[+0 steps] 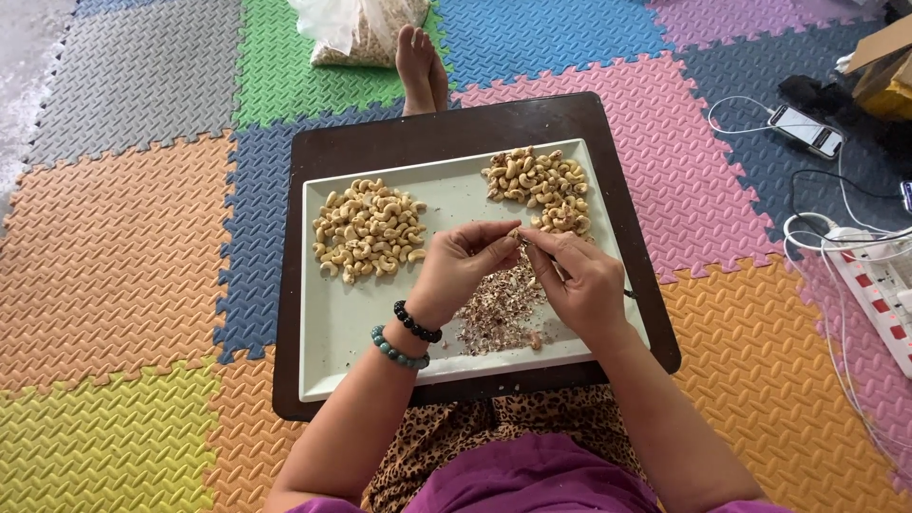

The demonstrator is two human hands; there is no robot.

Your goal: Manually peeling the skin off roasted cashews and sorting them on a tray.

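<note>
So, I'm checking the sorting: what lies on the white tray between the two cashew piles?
In the head view, only bare white rectangular tray separates the left cashew pile from the right cashew pile.

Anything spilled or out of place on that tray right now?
Nothing stands out. Both cashew piles, left and right, sit heaped on the white tray. The skin scraps lie under the left hand and right hand, with a few flecks scattered, all inside the rim.
</note>
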